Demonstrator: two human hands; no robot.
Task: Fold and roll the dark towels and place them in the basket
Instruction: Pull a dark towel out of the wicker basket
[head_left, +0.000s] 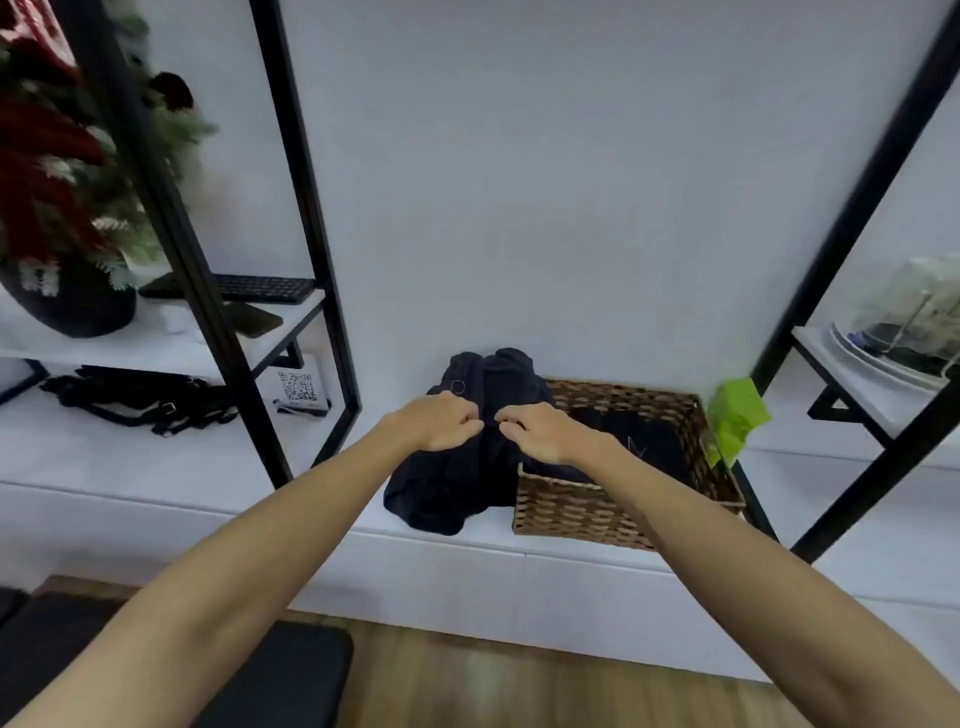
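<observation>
A crumpled heap of dark towels (447, 488) lies on the white shelf against the wall, just left of a woven wicker basket (571, 514). More dark cloth (644, 436) lies inside the basket. My left hand (441, 421) and my right hand (535, 431) are close together over the heap, both with fingers pinched on the dark fabric near its top middle. My right forearm crosses the basket's near left corner.
A green cloth (737, 415) sits behind the basket's right end. Black metal frame posts (311, 208) stand left and right. On the left shelves are a dark vase with red flowers (62, 280), a keyboard (260, 288), black straps (135, 400) and a QR card (298, 389).
</observation>
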